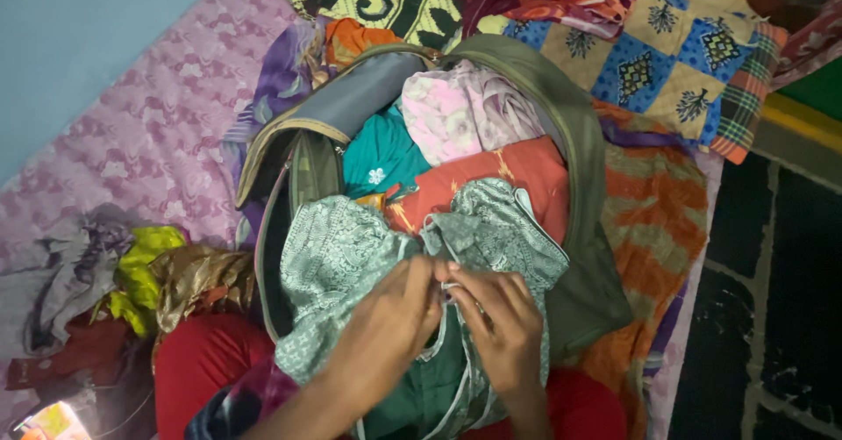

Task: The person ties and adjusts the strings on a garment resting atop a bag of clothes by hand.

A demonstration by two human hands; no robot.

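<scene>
Pink bedspread (149, 133), open olive bag (579, 229) of clothes, both hands' fingers (438, 286) pinching green patterned garment (342, 256)

Green garment (351, 264) hides the bag's (579, 194) lower contents.

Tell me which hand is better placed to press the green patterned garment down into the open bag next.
Probably the right hand: it lies over the green patterned garment on the side nearer the olive bag interior's red cloth. The left hand pinches the same fabric edge, its arm crossing low.

No packages, labels, signs or screens visible.
</scene>
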